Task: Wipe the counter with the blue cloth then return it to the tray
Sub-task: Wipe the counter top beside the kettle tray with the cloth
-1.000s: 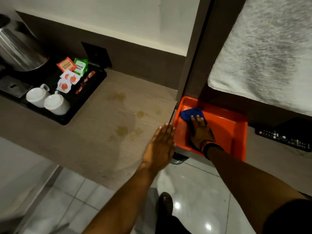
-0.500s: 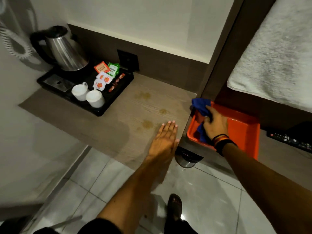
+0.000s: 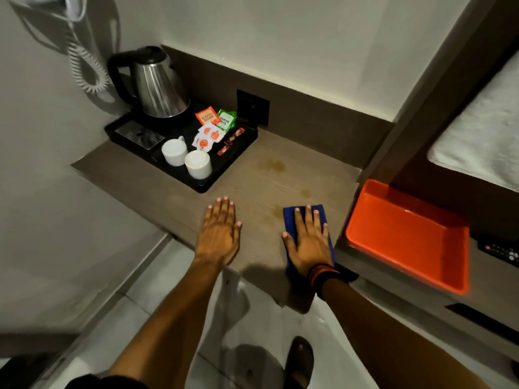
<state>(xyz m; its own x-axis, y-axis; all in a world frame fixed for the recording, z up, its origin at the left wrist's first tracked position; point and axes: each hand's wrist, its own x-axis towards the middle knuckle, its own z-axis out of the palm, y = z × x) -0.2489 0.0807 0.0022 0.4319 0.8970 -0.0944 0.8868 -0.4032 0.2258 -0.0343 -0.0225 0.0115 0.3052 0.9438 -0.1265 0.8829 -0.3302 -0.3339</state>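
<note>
The blue cloth [image 3: 289,220] lies flat on the counter [image 3: 252,186], just left of the orange tray [image 3: 407,237] and not in it. The right hand [image 3: 310,242] presses down on top of it, palm flat, fingers stretched long and slightly fanned, thumb out to the side; nothing is pinched, the cloth is simply pinned beneath the palm. Blue shows past the fingertips at the far edge and along both sides of the hand. Dark and orange bands [image 3: 323,273] ring that wrist.

Left of the tray and beyond the cloth, yellowish stains [image 3: 271,164] mark the wood-grain surface, with a smaller one [image 3: 305,192] closer to the tray and another touching the cloth's left edge. The tray itself sits lower, beside the counter's right end, and its bottom is bare.

Further left of the tray, the left hand [image 3: 220,234] rests palm down on the bare counter at the near edge, fingers straight and close together, holding nothing, well apart from the cloth.

Farther back and left, a black service tray [image 3: 236,164] carries a steel kettle [image 3: 158,85], two white cups [image 3: 185,160], and sachets [image 3: 213,124]. Right of the orange tray, a remote control [image 3: 502,249] peeks in.
</note>
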